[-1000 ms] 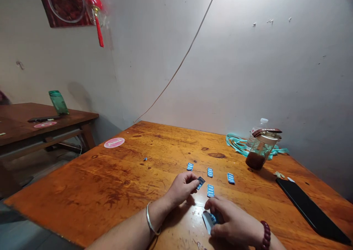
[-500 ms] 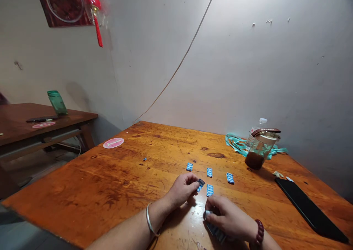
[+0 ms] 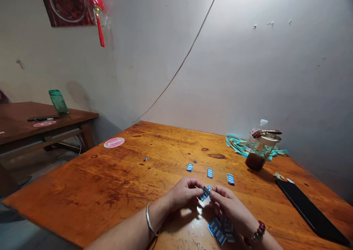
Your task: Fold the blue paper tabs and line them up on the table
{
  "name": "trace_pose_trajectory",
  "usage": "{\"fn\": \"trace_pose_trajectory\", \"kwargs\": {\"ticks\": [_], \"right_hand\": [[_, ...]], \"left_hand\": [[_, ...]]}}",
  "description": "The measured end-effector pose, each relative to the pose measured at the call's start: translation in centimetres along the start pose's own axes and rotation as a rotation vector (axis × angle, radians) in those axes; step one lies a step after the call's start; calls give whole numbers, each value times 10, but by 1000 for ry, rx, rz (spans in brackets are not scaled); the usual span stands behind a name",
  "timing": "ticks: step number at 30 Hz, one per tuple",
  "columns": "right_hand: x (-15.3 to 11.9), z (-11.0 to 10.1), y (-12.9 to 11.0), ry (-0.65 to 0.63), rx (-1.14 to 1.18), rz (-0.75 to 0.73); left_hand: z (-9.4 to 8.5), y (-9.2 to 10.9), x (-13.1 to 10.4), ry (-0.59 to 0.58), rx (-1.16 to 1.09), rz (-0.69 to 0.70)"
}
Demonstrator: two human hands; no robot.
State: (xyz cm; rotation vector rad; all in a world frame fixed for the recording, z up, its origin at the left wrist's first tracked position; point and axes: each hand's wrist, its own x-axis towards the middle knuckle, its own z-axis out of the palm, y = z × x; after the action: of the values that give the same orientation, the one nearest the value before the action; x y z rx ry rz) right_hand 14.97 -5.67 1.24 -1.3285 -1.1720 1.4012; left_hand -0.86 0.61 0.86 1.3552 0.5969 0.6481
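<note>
My left hand (image 3: pixel 188 193) pinches a small blue-and-white card (image 3: pixel 204 194) with a dark strip along its top. My right hand (image 3: pixel 227 202) is closed at the card's right edge, thumb and fingertips together; whether a second card is between them I cannot tell. Below my right hand lies a loose pile of blue-and-white cards (image 3: pixel 217 232), partly covered by the hand. Beyond my hands, a left stack (image 3: pixel 190 167), a middle stack (image 3: pixel 210 173) and a right stack (image 3: pixel 230 179) of similar cards lie in a row. Another stack is mostly hidden behind my fingers.
On the wooden table (image 3: pixel 165 143), a black phone-like slab (image 3: pixel 311 209) lies at the right. Behind it stand a jar of brown liquid (image 3: pixel 255 160), a clear bottle (image 3: pixel 263 122) and a turquoise strap (image 3: pixel 234 143). A tiny blue scrap (image 3: pixel 145 159) and a pink round sticker (image 3: pixel 114 142) are farther left.
My right hand has moved up and left from the loose pile to the card in my left hand. More of the pile shows now. The laid-out stacks have not moved.
</note>
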Motion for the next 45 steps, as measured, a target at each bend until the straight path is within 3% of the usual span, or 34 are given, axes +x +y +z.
{"fn": "trace_pose_trajectory", "kwargs": {"ticks": [3,8,19,31,37,42,45], "right_hand": [[0,0,1,-20,41,-6],[0,2,1,-34,66,5],[4,0,10,11,146,-8],[3,4,6,46,-29,-86],[-6,9,2,-94,-95,-185],[-6,8,-2,0,-183,-255],[-5,8,-4,-16,-88,-185]], "left_hand": [[1,3,-2,-26,75,29],[2,3,-1,37,175,62],[0,0,1,55,213,96],[2,-2,1,26,244,27],[0,-3,4,102,159,3],[0,-2,3,106,127,-7],[1,-1,2,107,143,-1]]}}
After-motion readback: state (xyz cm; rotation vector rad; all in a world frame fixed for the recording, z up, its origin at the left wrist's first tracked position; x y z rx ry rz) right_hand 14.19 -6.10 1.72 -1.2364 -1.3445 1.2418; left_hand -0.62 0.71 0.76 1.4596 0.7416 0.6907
